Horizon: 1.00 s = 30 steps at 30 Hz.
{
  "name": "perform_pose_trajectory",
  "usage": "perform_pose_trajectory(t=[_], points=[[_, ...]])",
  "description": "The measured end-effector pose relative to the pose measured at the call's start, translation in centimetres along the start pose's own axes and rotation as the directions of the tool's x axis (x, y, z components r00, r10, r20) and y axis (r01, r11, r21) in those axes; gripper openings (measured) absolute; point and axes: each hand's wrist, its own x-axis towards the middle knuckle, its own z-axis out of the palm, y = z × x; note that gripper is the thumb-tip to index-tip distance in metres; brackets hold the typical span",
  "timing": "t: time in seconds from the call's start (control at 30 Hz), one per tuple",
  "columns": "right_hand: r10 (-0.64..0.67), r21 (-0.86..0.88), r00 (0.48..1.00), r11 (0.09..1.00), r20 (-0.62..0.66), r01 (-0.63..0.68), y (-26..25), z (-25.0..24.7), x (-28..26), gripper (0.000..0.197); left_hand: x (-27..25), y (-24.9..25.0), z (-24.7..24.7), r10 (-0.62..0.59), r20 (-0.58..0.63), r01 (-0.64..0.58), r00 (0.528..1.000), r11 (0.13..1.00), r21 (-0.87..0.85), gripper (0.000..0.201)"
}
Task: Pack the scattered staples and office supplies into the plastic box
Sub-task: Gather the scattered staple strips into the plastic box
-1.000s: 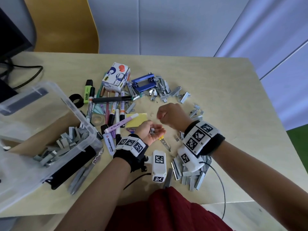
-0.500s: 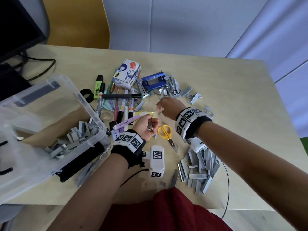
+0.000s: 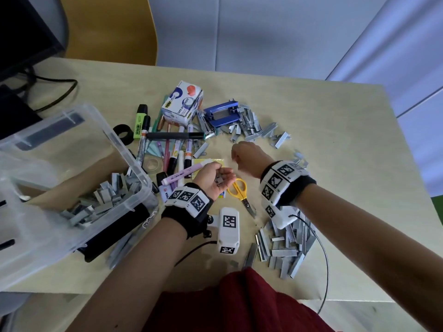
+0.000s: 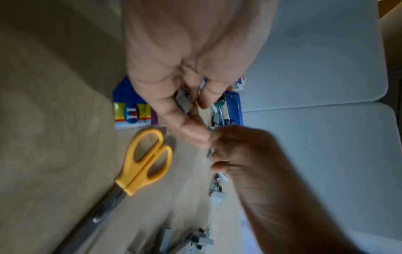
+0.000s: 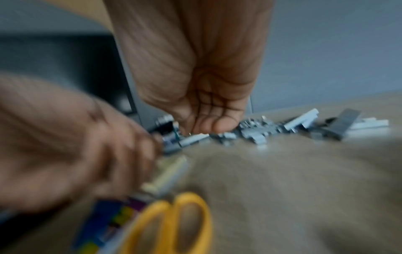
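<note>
My left hand is held palm up just above the table, its fingers curled round a few grey staple strips. The right hand hovers close beside it, fingers bunched and pointing down, and a small staple piece shows between the fingertips. The clear plastic box stands tilted at the left with several staple strips inside. One loose staple pile lies beyond the hands, another near the front edge. Yellow scissors lie right of my left hand.
Pens and markers, a tape dispenser carton, a blue stapler, yellow sticky notes, a green highlighter and a black tape roll crowd the middle. A black pouch lies under the box. Cables run at far left.
The right hand left my left palm, reached toward the far staple pile and has come partway back. My left hand stayed cupped, and the scissors came into sight.
</note>
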Motion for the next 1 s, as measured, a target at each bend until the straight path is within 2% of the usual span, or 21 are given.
perform_pose_trajectory(t=[0.07,0.2,0.33,0.4,0.5,0.6,0.77,0.93,1.0], points=[[-0.060,0.057,0.997,0.996,-0.056,0.063,-0.7,-0.8,-1.5,0.022,-0.3,-0.1,0.4,-0.008,0.024,0.008,1.000,1.000,0.012,0.038],[-0.169,0.102,0.985,0.980,-0.036,0.172,-1.3,-1.4,-4.5,0.018,-1.2,-0.7,1.5,-0.021,0.062,0.018,0.998,0.998,0.062,0.026],[-0.058,0.215,0.988,0.973,-0.141,0.087,0.3,-2.4,-6.3,0.014,-1.6,-1.6,1.8,-0.048,0.081,0.036,0.996,0.990,0.134,0.039],[0.003,0.201,0.985,0.979,-0.173,0.032,1.4,-2.3,-6.8,0.014,-1.6,-2.0,1.7,-0.051,0.087,0.036,0.995,0.984,0.173,0.042],[0.045,0.054,0.998,0.998,-0.039,-0.043,2.8,-0.3,-7.5,0.018,-1.9,-2.6,1.1,-0.070,0.094,0.046,0.993,0.969,0.244,0.040],[0.071,-0.016,0.993,0.997,0.089,-0.070,3.6,2.2,-8.4,0.020,-2.0,-3.2,0.4,-0.072,0.087,0.048,0.994,0.966,0.255,0.040],[0.063,-0.117,0.995,0.992,0.076,-0.054,3.3,3.8,-9.4,0.016,-2.4,-4.2,-1.0,-0.061,0.060,0.049,0.996,0.982,0.181,0.039],[0.097,-0.017,0.995,0.995,0.023,-0.097,2.8,4.1,-9.5,0.018,-3.0,-5.1,-1.8,-0.023,0.036,0.018,0.999,0.992,0.128,0.040],[0.061,0.084,0.998,0.995,-0.014,-0.059,1.6,3.7,-9.9,0.015,-3.2,-5.5,-2.0,-0.025,0.051,0.018,0.998,0.991,0.130,0.040]])
